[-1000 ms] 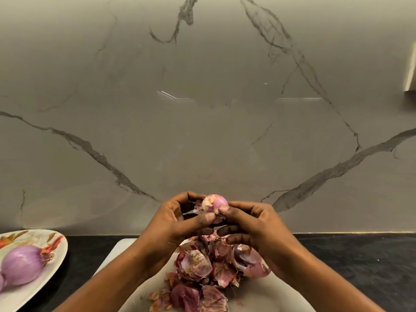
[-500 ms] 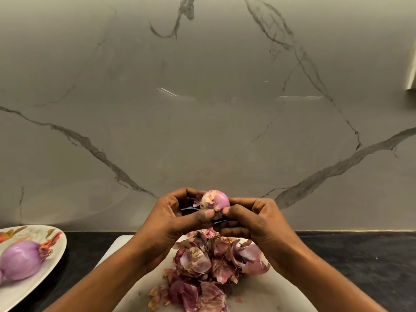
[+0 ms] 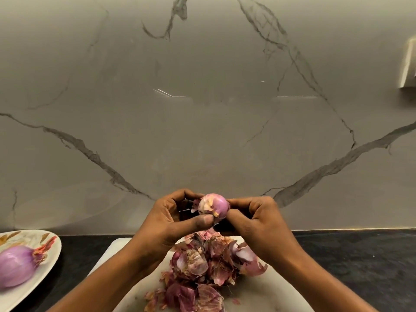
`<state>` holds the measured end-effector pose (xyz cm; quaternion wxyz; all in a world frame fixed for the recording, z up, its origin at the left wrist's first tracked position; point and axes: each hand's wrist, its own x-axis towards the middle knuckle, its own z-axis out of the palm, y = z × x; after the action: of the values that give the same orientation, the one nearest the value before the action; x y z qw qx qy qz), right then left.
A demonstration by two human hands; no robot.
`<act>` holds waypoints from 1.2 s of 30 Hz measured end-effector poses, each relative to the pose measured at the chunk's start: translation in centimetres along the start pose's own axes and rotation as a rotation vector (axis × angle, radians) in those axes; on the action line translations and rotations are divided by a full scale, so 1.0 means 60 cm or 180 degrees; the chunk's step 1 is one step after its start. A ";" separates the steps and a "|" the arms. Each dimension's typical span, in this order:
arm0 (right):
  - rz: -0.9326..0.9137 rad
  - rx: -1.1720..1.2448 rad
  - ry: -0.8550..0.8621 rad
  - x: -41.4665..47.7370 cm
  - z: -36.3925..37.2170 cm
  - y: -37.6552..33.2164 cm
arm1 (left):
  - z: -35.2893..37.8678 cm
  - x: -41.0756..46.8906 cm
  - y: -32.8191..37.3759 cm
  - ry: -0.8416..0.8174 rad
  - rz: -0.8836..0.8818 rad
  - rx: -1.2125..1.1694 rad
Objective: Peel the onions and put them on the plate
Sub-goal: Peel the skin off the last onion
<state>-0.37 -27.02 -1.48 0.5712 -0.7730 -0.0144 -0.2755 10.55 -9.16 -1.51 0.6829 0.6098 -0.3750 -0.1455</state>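
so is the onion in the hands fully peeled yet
Not fully. The onion, pinched between the left hand and right hand, has pale dry skin and a loose flake on the left hand's side.

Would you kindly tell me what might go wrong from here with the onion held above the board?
1. The onion is held in the air only in the grip of the left hand and right hand; it might slip into the peels on the board.
2. Skin scraps cling to its pale end, so it may reach the plate not fully peeled.
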 end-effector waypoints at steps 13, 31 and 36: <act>0.0235 0.0471 0.0264 0.001 -0.001 -0.014 | -0.003 0.006 -0.001 0.0239 -0.0067 -0.0365; 0.0624 0.1309 -0.0111 0.011 0.000 -0.001 | -0.006 0.005 0.011 -0.0499 -0.0436 -0.2044; 0.0686 0.0631 -0.0091 0.011 -0.008 -0.002 | 0.000 0.001 0.012 -0.0467 -0.0477 -0.2029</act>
<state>-0.02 -27.58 -0.98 0.6708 -0.7137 0.0334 -0.1988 10.40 -9.06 -0.80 0.7978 0.3794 -0.3129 -0.3487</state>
